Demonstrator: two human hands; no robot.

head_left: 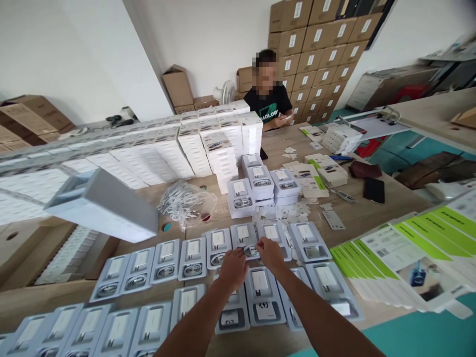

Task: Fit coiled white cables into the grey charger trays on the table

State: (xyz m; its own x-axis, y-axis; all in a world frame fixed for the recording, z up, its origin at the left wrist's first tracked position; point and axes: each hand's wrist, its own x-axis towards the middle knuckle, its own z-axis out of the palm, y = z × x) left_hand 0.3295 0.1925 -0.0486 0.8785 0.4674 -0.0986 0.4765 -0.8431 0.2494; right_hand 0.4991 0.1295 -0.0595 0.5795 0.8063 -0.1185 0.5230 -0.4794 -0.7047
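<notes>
A grey plastic tray (238, 233) lies in the back row, with a white charger block (243, 231) in its upper pocket. In its lower pocket sits a coiled white charging cable (250, 250). From the left, my left hand (233, 269) bends its fingers closed over the near left end of the coil. On the other side, my right hand (270, 254) pinches the coil's right end. The fingers partly cover the cable ends. Closer to me, a tray (265, 296) holds a charger and a printed white card (265, 311) but shows no cable.
Rows of similar trays (165, 260) spread left. Behind are a bag of cables (186, 203), stacked filled trays (258, 181) and a wall of white boxes (193, 151). Green-and-white box sleeves (420, 267) lie right. Across the table sits a person (269, 106). A grey tray stack (107, 206) leans left.
</notes>
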